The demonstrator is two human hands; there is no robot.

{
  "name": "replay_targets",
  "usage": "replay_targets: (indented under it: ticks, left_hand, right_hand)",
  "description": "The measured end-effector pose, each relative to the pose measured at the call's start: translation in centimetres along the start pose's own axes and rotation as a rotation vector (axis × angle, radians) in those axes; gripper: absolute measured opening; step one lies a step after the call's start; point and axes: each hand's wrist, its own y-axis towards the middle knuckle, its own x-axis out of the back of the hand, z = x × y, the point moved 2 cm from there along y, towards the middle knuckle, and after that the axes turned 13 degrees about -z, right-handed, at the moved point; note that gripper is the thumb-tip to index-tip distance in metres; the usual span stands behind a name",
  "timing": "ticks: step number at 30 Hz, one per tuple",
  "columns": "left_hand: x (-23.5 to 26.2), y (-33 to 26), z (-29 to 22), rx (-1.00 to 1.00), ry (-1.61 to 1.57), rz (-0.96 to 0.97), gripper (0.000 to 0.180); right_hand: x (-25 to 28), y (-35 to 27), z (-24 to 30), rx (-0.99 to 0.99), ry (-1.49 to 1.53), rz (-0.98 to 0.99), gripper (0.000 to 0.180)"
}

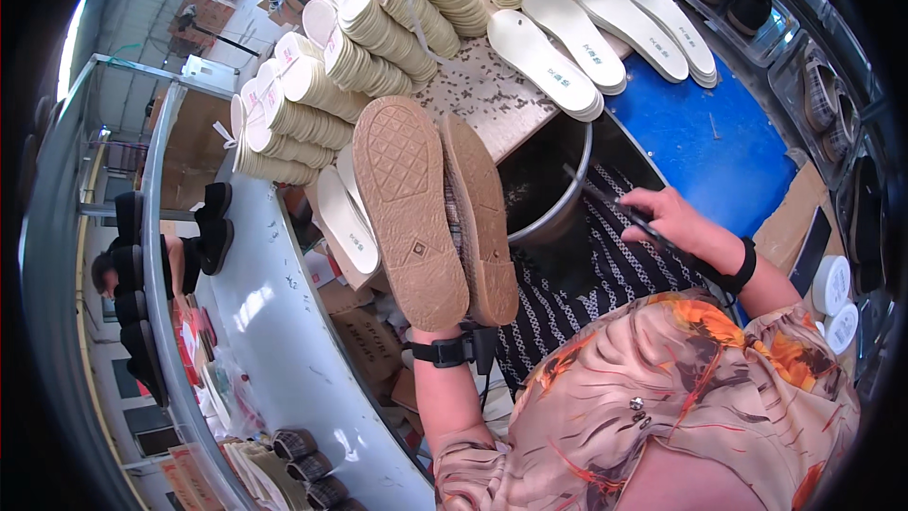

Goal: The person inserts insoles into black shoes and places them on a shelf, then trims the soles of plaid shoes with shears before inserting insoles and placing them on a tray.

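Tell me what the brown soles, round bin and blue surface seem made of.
Brown soles: probably matte rubber, given the moulded diamond tread. Round bin: likely metal, its rim shining silvery. Blue surface: perhaps plastic or painted board; smooth, with a soft sheen.

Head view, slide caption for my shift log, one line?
Left hand holding up tan-soled shoes, right hand gripping a dark-handled tool, stacked pale insoles beyond.

I see through a single fisheye view, head-worn, looking down over the shirt (586,397) and out across the counter (487,99). The shoes (411,199) loom large, close to my lens, mid-picture; boxes (201,17) at upper left lie much farther off, and straight edges curve toward the dark rim.
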Motion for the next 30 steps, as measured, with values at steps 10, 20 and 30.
replay_targets:
  ticks: [10, 20, 30]
  left_hand:
    - [-4.0, 1.1, 5.6, -0.629, 1.127, -0.279, 0.033]
    - [-5.3, -9.8, 6.8, -0.148, 0.870, -0.030, 0.028]
    - [-5.9, -7.9, 14.8, 0.444, -0.037, -0.111, 0.019]
  right_hand:
    - [6.8, -1.1, -2.7, -0.314, -0.129, -0.422, 0.040]
    - [10.8, -1.4, -5.0, -0.310, -0.520, -0.541, 0.041]
    - [0.7, 1.5, -0.3, -0.418, 0.073, 0.708, 0.039]
